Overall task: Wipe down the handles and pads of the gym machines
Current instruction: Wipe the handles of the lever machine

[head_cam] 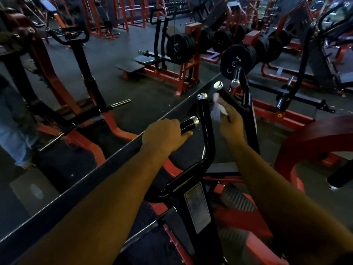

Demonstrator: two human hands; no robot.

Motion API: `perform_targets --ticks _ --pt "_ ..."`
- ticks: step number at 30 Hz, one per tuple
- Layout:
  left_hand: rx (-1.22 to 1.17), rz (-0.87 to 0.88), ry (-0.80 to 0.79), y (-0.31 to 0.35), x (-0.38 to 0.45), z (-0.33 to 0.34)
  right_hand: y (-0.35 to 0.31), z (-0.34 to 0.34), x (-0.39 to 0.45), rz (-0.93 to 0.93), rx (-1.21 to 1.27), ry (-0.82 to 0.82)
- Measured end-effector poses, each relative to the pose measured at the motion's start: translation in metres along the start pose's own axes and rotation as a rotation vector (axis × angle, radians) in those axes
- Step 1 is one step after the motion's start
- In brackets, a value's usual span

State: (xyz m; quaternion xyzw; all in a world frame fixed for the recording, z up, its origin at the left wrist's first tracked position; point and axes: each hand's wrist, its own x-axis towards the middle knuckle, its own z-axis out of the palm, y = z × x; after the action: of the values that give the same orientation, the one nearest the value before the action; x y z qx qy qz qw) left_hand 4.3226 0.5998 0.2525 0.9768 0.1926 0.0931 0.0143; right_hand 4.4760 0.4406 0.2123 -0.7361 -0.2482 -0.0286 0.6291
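My left hand (pixel 164 133) grips a short black handle with a chrome end cap (pixel 189 124) on a red and black gym machine. My right hand (pixel 230 119) holds a white cloth (pixel 216 108) against another black handle (pixel 226 94) that slants up to a chrome cap. Between the two hands an upright black handle bar (pixel 203 119) with a chrome top rises from the machine's arm. A dark label plate (pixel 197 207) sits on the post below.
A large wall mirror (pixel 95 83) fills the left side, its bottom edge running diagonally. Black weight plates (pixel 237 60) hang on a peg just beyond the handles. A curved red frame (pixel 313 142) and a black roller grip (pixel 340 176) stand at right.
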Motion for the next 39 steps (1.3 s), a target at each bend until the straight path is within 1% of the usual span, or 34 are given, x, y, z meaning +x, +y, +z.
perform_targets --ticks 2,4,7,11,14,15,17,18,20,22,23,26,29,30,31,32,35,37,39 --pt "-0.001 -0.003 0.001 0.0 0.0 0.0 -0.007 0.014 0.016 -0.032 -0.022 -0.099" --pt "0.005 -0.002 0.008 0.0 -0.001 0.0 -0.005 0.02 0.016 -0.03 -0.064 -0.128" --pt "0.007 -0.001 0.015 0.0 0.0 0.0 0.005 0.011 -0.015 -0.016 -0.103 -0.107" --pt "0.006 -0.004 0.012 0.002 0.0 0.0 0.033 0.004 -0.071 0.072 -0.01 -0.065" --pt "0.001 -0.006 0.016 0.001 0.0 0.0 0.055 -0.001 -0.107 0.088 0.051 -0.07" --pt "0.0 -0.007 0.018 0.001 0.0 0.0 0.058 -0.001 -0.117 0.139 0.088 -0.06" --pt "-0.002 -0.006 0.018 0.002 -0.001 -0.001 0.057 0.002 -0.134 0.308 0.222 -0.002" --pt "-0.002 -0.007 0.017 0.002 -0.001 -0.001 0.055 0.006 -0.141 0.353 0.279 0.02" --pt "-0.005 -0.009 0.014 0.002 -0.002 -0.002 0.05 0.012 -0.149 0.392 0.336 0.058" --pt "-0.004 -0.008 0.018 0.002 -0.002 -0.002 0.049 0.013 -0.154 0.422 0.327 0.097" --pt "-0.006 -0.011 0.018 0.003 -0.002 -0.002 0.051 0.013 -0.158 0.451 0.375 0.094" --pt "-0.006 -0.021 0.018 0.002 -0.002 -0.002 0.058 0.007 -0.172 0.571 0.467 0.002" --pt "0.002 -0.021 0.016 0.003 -0.002 -0.002 0.049 -0.013 -0.172 0.614 0.405 -0.187" --pt "0.002 -0.024 0.014 0.003 -0.003 -0.002 0.038 -0.021 -0.164 0.585 0.377 -0.203" --pt "0.001 -0.028 0.012 0.003 -0.002 -0.001 0.026 -0.028 -0.152 0.506 0.329 -0.196" --pt "-0.001 -0.03 0.011 0.002 -0.002 -0.001 0.014 -0.032 -0.136 0.394 0.227 -0.176" --pt "0.0 -0.031 -0.001 0.002 -0.003 -0.003 -0.02 -0.032 -0.082 0.038 -0.208 -0.096" --pt "-0.007 -0.035 -0.009 0.002 -0.003 -0.005 -0.033 -0.021 -0.042 -0.196 -0.464 -0.152" --pt "-0.018 -0.037 -0.005 0.002 -0.003 -0.005 -0.036 -0.007 -0.006 -0.385 -0.762 -0.273"
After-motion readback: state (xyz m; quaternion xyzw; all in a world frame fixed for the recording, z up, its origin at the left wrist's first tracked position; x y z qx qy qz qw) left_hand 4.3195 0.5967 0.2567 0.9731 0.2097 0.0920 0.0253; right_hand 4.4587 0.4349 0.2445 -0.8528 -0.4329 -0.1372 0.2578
